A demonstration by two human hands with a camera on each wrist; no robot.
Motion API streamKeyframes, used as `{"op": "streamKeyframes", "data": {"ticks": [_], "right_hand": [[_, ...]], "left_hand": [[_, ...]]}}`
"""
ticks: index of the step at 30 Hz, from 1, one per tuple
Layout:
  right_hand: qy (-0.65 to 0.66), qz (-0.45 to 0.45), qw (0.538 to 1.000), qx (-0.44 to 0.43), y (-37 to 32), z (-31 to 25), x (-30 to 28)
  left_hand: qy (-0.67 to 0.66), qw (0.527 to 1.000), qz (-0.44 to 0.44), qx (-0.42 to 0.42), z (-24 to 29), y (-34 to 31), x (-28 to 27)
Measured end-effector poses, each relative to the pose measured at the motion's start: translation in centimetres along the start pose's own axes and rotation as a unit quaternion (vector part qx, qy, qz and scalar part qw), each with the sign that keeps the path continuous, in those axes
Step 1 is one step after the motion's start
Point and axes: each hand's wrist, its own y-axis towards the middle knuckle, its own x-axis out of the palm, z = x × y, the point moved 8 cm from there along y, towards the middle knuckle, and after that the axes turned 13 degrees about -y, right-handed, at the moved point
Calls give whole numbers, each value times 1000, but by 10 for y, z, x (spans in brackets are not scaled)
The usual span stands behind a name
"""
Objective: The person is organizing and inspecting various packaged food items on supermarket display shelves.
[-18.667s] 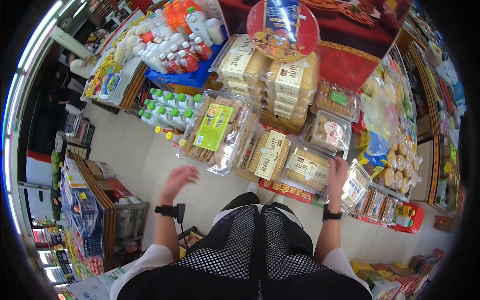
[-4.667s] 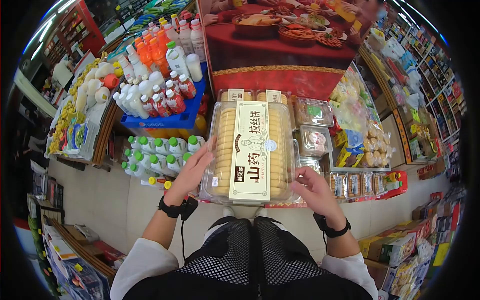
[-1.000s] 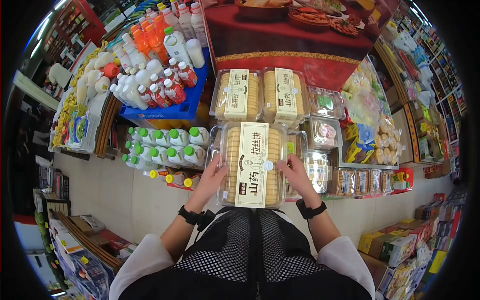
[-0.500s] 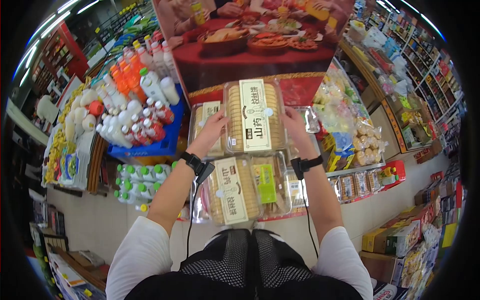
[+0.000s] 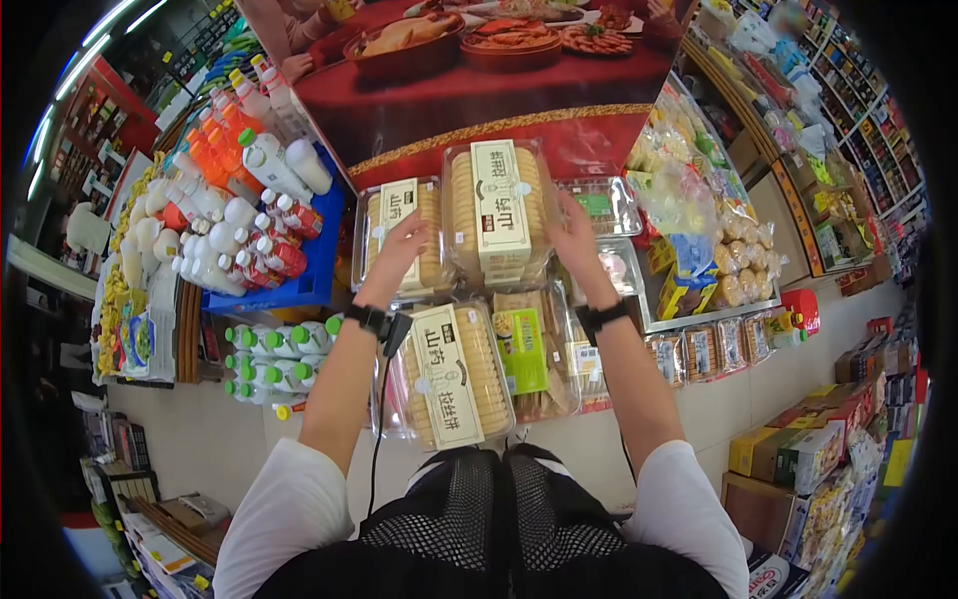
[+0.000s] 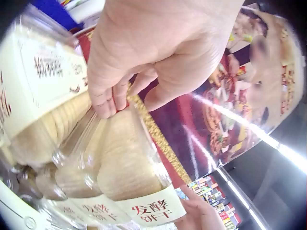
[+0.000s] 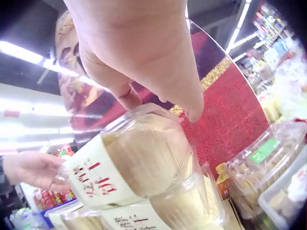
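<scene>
In the head view, a clear plastic box of round biscuits [image 5: 499, 205] with a cream paper band sits on top of a stack of similar boxes at the back. My left hand [image 5: 399, 255] lies just left of it, over a neighbouring biscuit box [image 5: 384, 205], its fingertips near the stacked box's side. On the other side, my right hand [image 5: 579, 250] lies along the right edge with loosely extended fingers. The right wrist view shows my right fingers over the top corner of the biscuit box [image 7: 148, 153]. Both wrist views show cream bands with red lettering.
Nearer me lie another banded biscuit box [image 5: 459, 369] and a clear box with a green label [image 5: 524, 349]. Drink bottles [image 5: 269, 349] and a blue crate [image 5: 319, 270] stand left. A red poster board [image 5: 479, 90] rises behind. Bagged snacks [image 5: 733, 260] fill the right.
The biscuit box was held between both hands near my waist, then raised forward; it now rests on the back stack. My left hand has drawn slightly away from its side.
</scene>
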Motion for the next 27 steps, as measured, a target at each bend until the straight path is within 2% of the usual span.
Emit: {"op": "streamKeyframes", "data": {"ticks": [1, 2, 3, 5, 6, 8, 9, 11, 13, 14, 18, 22, 24, 25, 26, 27], "right_hand": [[-57, 56, 995, -56, -14, -24, -15], [-107, 64, 990, -60, -35, -45, -25], [-141, 26, 989, -21, -57, -53, -26], [-170, -76, 982, 35, -131, -46, -8], [-228, -6, 970, -83, -157, -73, -8], [-197, -126, 971, 44, -197, -49, 16], [-197, -131, 971, 39, -209, -50, 24], [-76, -266, 946, 171, -243, -29, 54], [-79, -257, 948, 169, -255, -24, 62], [-80, -254, 949, 166, -261, -25, 68], [-74, -256, 951, 156, -260, -38, 71], [-31, -256, 958, 129, -238, -88, 64], [-9, -260, 959, 112, -212, -116, 75], [16, -242, 967, 75, -196, -128, 77], [41, -224, 973, 30, -173, -146, 84], [42, -222, 974, 26, -154, -155, 93]], "left_hand": [[50, 997, 62, 15, 3, -13, -19], [72, 993, 77, 57, 12, -35, -26], [72, 992, 84, 55, 4, -65, -38], [215, 968, 101, 87, -6, -141, -59], [179, 975, 110, 70, -13, -162, -62], [141, 980, 128, 52, -35, -204, -64], [143, 979, 139, 34, -58, -227, -70], [143, 977, 158, 12, -89, -257, -76], [71, 987, 118, -87, -118, -267, -68], [51, 981, 167, -79, -123, -282, -66], [6, 982, 181, -54, -106, -297, -59], [3, 981, 167, -99, -37, -311, -46], [-72, 984, 153, -55, 18, -304, -46], [-72, 984, 153, -55, 21, -293, -58], [-51, 984, 172, 16, 37, -279, -81], [-29, 978, 188, 85, 56, -266, -95]]}}
